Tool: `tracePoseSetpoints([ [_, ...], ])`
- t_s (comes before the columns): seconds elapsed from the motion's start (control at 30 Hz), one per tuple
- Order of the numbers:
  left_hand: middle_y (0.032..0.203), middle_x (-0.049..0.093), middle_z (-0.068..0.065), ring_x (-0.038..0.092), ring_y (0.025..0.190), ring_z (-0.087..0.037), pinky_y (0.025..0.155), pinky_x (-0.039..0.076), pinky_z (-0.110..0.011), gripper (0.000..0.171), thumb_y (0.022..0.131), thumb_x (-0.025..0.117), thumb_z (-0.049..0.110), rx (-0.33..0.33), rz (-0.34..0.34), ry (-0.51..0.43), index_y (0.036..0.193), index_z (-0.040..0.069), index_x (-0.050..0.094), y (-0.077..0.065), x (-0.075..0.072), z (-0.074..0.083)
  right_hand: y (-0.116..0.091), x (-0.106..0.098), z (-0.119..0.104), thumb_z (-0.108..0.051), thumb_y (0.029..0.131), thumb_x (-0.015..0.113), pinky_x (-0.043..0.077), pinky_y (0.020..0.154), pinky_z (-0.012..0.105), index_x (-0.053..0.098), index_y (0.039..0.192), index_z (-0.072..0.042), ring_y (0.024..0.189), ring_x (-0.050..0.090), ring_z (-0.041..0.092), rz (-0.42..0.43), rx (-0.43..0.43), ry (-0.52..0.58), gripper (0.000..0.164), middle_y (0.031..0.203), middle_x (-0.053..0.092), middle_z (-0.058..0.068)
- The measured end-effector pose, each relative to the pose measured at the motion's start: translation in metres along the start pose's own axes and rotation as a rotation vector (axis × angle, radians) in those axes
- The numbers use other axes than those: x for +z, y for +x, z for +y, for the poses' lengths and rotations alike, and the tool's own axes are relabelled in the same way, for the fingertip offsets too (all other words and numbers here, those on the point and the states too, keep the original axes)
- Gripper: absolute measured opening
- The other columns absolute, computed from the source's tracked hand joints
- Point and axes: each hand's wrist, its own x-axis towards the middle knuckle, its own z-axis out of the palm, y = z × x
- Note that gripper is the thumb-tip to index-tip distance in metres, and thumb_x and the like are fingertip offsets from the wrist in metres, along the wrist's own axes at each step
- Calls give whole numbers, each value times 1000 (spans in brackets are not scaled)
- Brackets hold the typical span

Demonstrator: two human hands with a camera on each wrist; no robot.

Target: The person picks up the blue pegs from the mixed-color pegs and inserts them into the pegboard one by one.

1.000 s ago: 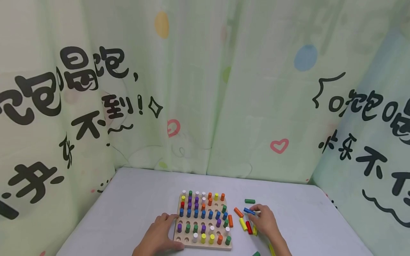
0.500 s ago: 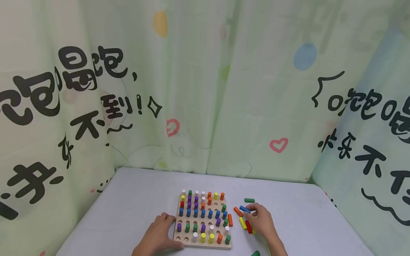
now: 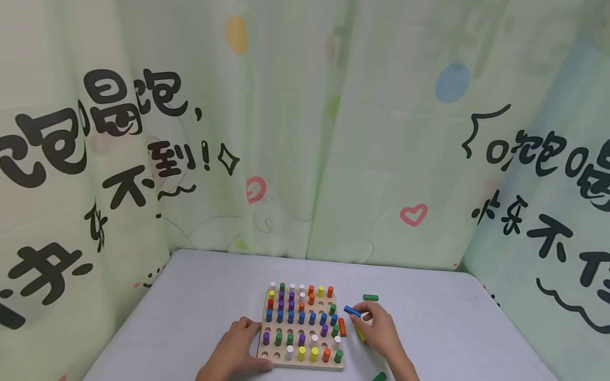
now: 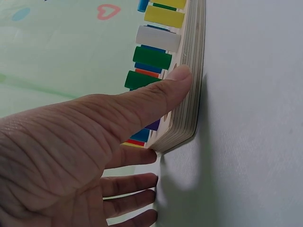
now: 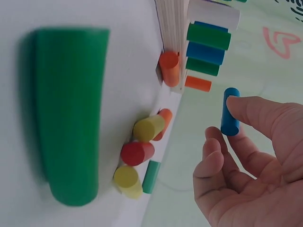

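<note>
A wooden pegboard stands on the table with rows of upright coloured pegs, one of them a line of blue ones. My left hand rests at its near left corner. In the left wrist view the thumb lies straight on the near edge and the other fingers extend by the left side. My right hand pinches a blue peg between thumb and fingers, just right of the board. The right wrist view shows that blue peg in the fingertips, with its ends uncovered.
An orange peg lies along the board's right side. A green peg lies behind the right hand, another green peg near the front. Red peg and yellow pegs lie loose, partly hidden by the hand in the head view.
My right hand has moved left toward the board with the blue peg, passing over the loose orange, yellow and red pegs. My left hand has stayed at the board's corner.
</note>
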Motion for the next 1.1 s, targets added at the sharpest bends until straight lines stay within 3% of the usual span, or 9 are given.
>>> tracePoseSetpoints([
  [0.33, 112, 53, -12, 47, 97, -27, 94, 44, -57, 93, 56, 85, 57, -2, 13, 14, 127, 3, 59, 0, 1, -1, -3, 9, -14, -12, 84, 73, 46, 62, 21, 65, 97, -8, 80, 51, 15, -28, -39, 26, 16, 90, 61, 0],
  [0.6, 112, 52, -10, 47, 98, -27, 94, 44, -57, 92, 56, 85, 57, -6, 3, 7, 127, 5, 59, 1, 1, -1, -5, 14, -23, -15, 85, 73, 50, 75, 30, 66, 99, -9, 83, 52, 15, -58, -54, 54, 16, 93, 61, 0],
  [0.8, 111, 52, -11, 47, 97, -27, 93, 45, -56, 91, 56, 86, 56, -17, 2, 6, 126, 5, 60, 1, 1, 0, -10, 15, -32, -13, 86, 72, 51, 75, 34, 65, 100, -8, 83, 53, 15, -73, -111, 66, 17, 96, 62, 2],
  [1.1, 112, 53, -12, 48, 98, -29, 94, 44, -58, 90, 56, 86, 55, -11, 4, 5, 126, 4, 60, 0, 0, 0, -10, 23, -40, -14, 86, 71, 49, 65, 20, 64, 103, -9, 83, 53, 15, -115, -133, 95, 19, 99, 62, 2],
])
